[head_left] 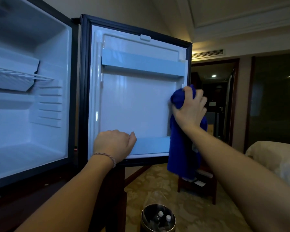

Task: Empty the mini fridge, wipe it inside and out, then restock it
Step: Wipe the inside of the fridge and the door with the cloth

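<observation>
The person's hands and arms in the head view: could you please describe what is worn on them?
Both forearms are bare, with no sleeves showing as far as the frame reaches. The left hand has a thin braided bracelet in pinkish and pale threads round the wrist. The right hand shows no bracelet, watch or glove. No rings can be made out on either hand.
</observation>
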Demonstrator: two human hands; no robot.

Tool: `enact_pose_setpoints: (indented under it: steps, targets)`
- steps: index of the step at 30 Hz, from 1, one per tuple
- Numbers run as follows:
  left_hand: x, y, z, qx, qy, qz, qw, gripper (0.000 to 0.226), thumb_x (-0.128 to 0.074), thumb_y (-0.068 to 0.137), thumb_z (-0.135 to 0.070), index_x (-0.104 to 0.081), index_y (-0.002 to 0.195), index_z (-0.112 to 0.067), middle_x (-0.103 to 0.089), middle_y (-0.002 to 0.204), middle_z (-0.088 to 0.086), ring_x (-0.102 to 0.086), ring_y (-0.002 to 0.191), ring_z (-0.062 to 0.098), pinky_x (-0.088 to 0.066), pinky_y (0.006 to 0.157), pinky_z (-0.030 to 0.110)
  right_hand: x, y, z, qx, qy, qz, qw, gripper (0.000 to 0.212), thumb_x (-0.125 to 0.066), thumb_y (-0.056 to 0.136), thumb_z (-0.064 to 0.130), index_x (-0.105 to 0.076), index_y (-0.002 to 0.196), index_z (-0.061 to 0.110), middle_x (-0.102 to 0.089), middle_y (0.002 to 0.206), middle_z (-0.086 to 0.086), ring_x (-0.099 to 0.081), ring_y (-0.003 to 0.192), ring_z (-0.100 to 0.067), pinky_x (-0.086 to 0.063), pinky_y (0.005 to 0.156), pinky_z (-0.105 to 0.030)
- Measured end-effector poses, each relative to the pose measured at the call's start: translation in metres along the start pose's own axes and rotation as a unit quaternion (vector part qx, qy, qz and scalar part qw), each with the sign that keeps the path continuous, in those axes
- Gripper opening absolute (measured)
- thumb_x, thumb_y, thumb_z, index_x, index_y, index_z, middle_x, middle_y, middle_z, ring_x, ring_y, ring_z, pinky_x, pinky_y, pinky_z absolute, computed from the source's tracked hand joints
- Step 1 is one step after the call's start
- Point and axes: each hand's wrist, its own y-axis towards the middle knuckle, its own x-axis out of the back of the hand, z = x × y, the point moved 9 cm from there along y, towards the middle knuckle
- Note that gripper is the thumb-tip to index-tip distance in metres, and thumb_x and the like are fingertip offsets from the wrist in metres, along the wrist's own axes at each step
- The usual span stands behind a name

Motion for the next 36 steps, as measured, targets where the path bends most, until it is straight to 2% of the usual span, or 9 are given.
enact_pose_setpoints:
  steps: [6,12,15,19,23,28,31,33,36]
  targets:
    - [0.004,-0.002,0.003,0.021,-0.027,-0.033,0.999,0.048,-0.025,0.105,-0.039,-0.028,0.063,-0.016,-0.039,0.058,-0.003,-0.05,0.062,0.023,-0.033,0.054,0.028,0.005,0.023,0.007,-0.013,0.013,-0.031,0.999,0.067,-0.071,0.083,0.038,-0.035,0.138,0.028,-0.038,0.136,-0.015,-0.041,0.119,-0.038,-0.046,0.089,-0.055]
    - [0.002,0.0,0.006,0.039,-0.034,-0.031,0.998,0.049,-0.025,0.105,-0.04,-0.049,0.069,-0.017,-0.038,0.057,-0.004,-0.048,0.064,0.023,-0.031,0.053,0.028,-0.006,-0.031,-0.017,-0.046,0.045,0.023,0.998,0.07,-0.074,0.08,0.04,-0.035,0.137,0.03,-0.037,0.136,-0.013,-0.043,0.118,-0.038,-0.049,0.09,-0.054]
    - [0.003,0.001,0.006,0.055,-0.081,-0.023,0.995,0.048,-0.026,0.105,-0.038,-0.047,0.069,-0.015,-0.038,0.059,-0.003,-0.047,0.068,0.023,-0.04,0.061,0.029,-0.007,-0.058,-0.031,-0.056,0.089,0.054,0.993,0.069,-0.076,0.079,0.038,-0.037,0.135,0.031,-0.038,0.133,-0.009,-0.044,0.116,-0.036,-0.048,0.087,-0.047]
    - [-0.001,0.002,0.012,0.104,-0.132,0.016,0.986,0.056,-0.025,0.102,-0.045,-0.06,0.071,-0.014,-0.041,0.064,-0.001,-0.047,0.069,0.024,-0.038,0.062,0.029,-0.002,-0.067,-0.045,-0.077,0.196,0.068,0.975,0.065,-0.076,0.08,0.038,-0.041,0.134,0.03,-0.043,0.128,-0.006,-0.05,0.114,-0.032,-0.042,0.086,-0.037]
    - [0.006,0.012,-0.004,0.099,-0.17,0.021,0.98,0.06,-0.024,0.099,-0.054,-0.05,0.063,-0.014,-0.05,0.071,0.004,-0.051,0.072,0.027,-0.037,0.065,0.031,0.023,-0.032,-0.045,-0.096,0.298,0.04,0.949,0.062,-0.074,0.084,0.048,-0.048,0.135,0.026,-0.047,0.128,-0.004,-0.052,0.115,-0.022,-0.039,0.092,-0.03]
    - [0.016,0.016,-0.03,0.093,-0.201,0.001,0.975,0.059,-0.026,0.099,-0.053,-0.057,0.069,-0.013,-0.058,0.072,0.002,-0.056,0.073,0.026,-0.037,0.062,0.03,0.055,0.044,-0.02,-0.071,0.316,0.024,0.946,0.062,-0.063,0.09,0.059,-0.043,0.137,0.024,-0.029,0.139,-0.007,-0.042,0.126,-0.027,-0.038,0.1,-0.033]
    - [0.018,0.014,-0.027,0.11,-0.19,0.003,0.976,0.061,-0.026,0.099,-0.054,-0.062,0.071,-0.013,-0.061,0.076,0.002,-0.057,0.076,0.027,-0.038,0.064,0.029,0.063,0.078,-0.01,-0.087,0.328,0.032,0.94,0.062,-0.06,0.093,0.054,-0.034,0.142,0.026,-0.024,0.144,-0.008,-0.032,0.133,-0.03,-0.034,0.102,-0.035]
    - [0.022,0.014,-0.028,0.113,-0.166,0.006,0.98,0.066,-0.024,0.098,-0.058,-0.066,0.072,-0.013,-0.06,0.076,0.003,-0.057,0.077,0.028,-0.04,0.066,0.03,0.071,0.093,-0.007,-0.08,0.368,0.007,0.926,0.061,-0.062,0.095,0.047,-0.032,0.143,0.023,-0.032,0.144,-0.006,-0.036,0.132,-0.029,-0.034,0.103,-0.035]
    - [0.028,0.013,-0.033,0.114,-0.171,-0.011,0.979,0.068,-0.026,0.098,-0.059,-0.06,0.064,-0.01,-0.058,0.068,0.002,-0.056,0.072,0.028,-0.039,0.063,0.03,0.081,0.101,-0.001,-0.041,0.386,-0.031,0.921,0.048,-0.062,0.095,0.042,-0.047,0.136,0.021,-0.05,0.132,-0.001,-0.049,0.119,-0.018,-0.043,0.103,-0.035]
